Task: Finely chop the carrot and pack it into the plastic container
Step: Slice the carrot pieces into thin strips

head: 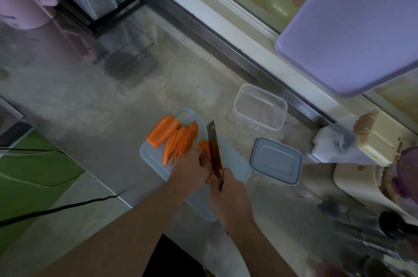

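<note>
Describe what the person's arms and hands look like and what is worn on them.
Both forearms are bare as far as the view shows: no sleeves, watch or bracelets. The left hand and right hand wear no gloves, and no rings show.

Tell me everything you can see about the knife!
The knife has a long, flat, rectangular blade like a small cleaver, dark and reddish-brown in this dim light, with a small hole near its far end. The right hand grips its handle, which is mostly hidden. The blade points away from the person and stands on edge over the pale cutting board, against the carrot piece that the left hand holds down.
</note>
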`<state>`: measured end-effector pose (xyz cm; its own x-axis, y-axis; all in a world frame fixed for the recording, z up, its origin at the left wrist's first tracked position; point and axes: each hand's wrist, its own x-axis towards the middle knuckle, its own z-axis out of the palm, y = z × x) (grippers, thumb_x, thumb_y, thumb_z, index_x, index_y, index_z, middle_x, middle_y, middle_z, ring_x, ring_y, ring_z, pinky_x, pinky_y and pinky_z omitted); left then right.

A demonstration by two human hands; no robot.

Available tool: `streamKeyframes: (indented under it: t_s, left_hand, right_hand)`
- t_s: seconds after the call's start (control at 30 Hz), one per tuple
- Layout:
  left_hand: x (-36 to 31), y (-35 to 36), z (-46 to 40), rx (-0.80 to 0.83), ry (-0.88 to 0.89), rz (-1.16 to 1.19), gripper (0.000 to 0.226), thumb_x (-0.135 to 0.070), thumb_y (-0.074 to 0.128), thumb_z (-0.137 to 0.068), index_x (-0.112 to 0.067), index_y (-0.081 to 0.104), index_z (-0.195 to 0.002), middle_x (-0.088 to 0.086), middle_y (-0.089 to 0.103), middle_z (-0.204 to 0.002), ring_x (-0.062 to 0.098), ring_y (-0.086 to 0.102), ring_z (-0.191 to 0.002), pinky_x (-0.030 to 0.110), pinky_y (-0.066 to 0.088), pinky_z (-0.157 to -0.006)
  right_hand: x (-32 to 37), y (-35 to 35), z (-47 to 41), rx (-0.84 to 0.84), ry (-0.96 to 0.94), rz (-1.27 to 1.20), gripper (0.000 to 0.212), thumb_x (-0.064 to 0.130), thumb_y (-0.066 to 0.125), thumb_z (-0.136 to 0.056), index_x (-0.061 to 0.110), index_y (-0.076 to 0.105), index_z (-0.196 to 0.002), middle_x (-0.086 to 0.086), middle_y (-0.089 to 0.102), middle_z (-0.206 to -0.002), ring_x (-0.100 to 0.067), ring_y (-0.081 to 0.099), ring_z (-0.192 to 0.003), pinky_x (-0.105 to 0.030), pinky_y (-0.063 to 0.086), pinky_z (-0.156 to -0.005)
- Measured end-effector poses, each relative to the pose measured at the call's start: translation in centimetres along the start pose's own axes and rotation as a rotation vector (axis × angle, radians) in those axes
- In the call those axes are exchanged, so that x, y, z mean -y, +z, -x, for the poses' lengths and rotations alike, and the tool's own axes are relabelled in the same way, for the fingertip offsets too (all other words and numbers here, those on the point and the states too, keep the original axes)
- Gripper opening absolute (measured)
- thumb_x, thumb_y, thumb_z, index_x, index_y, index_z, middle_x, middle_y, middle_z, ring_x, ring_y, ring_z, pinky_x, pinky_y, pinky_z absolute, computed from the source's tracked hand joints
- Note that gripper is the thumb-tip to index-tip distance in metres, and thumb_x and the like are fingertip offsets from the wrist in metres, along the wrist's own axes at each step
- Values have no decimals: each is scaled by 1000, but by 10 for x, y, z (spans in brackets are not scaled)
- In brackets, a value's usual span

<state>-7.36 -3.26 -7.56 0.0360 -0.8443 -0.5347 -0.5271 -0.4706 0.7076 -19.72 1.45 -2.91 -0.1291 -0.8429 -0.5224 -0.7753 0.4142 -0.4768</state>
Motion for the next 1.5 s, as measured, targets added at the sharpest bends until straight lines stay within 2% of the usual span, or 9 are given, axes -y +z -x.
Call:
streamKeyframes:
  t_s: [0.1,0.23,0.33,0.5,0.9,1.0,1.1,1.27,1.5]
  left_hand:
    - [1,-1,0,12,-18,20,20,-29,60,-99,-23,57,-80,0,68,-70,22,72,-62,48,63,-63]
    - [1,-1,-1,45,-56,110,20,-28,60,-99,-20,56,-80,4,71,-67,22,73,-58,49,64,-58]
    - [2,-1,0,36,-28,56,20,-29,58,-100,-22,56,-82,3,71,-68,19,73,-58,46,64,-58]
    - [3,-3,1,48,1,53,20,-28,58,-102,-23,55,-83,2,71,-69,17,73,-59,45,64,-60]
    - [6,0,0,36,-15,103,20,-28,60,-100,-21,56,-82,3,70,-65,18,73,-55,47,64,-59]
    - [6,0,0,36,-6,97,20,-28,60,-100,-21,57,-82,2,71,-66,18,73,-55,46,64,-60]
    - [7,0,-1,39,-3,91,20,-28,60,-100,-21,56,-81,2,71,-64,17,73,-55,46,64,-60]
    - [5,-1,0,24,11,51,21,-27,58,-101,-20,55,-82,1,70,-65,16,72,-55,45,64,-58]
    - [7,0,0,8,47,17,23,-27,57,-101,-25,53,-78,0,69,-63,16,72,-56,46,64,-60]
  right_hand:
    - [-5,-4,2,78,14,-149,15,42,48,-102,36,45,-89,3,62,-69,-11,63,-57,-32,57,-53]
    - [-10,-8,1,80,-9,-97,22,44,42,-106,30,41,-88,4,54,-66,-6,51,-53,-23,40,-48]
    - [-11,-11,3,50,-17,-88,25,47,38,-106,29,43,-90,5,52,-62,-6,48,-48,-23,38,-45]
    - [-16,-14,12,25,-37,-103,23,35,41,-107,30,44,-85,4,48,-57,-5,42,-43,-23,34,-44]
    - [-29,4,23,72,26,-36,11,29,40,-104,29,42,-94,-4,56,-66,-18,54,-53,-35,38,-48]
    - [-23,6,18,67,12,-25,10,31,38,-106,36,41,-97,-1,59,-69,-17,61,-58,-30,41,-47]
    - [-15,3,10,23,-15,-49,15,32,39,-107,36,42,-93,1,58,-67,-13,58,-54,-24,40,-45]
    - [-12,-7,6,11,-8,-102,20,36,41,-107,29,47,-89,-1,57,-62,-11,53,-50,-31,44,-48]
    - [-11,-14,15,35,-24,-72,20,33,42,-106,30,49,-87,0,56,-61,-7,50,-47,-26,43,-46]
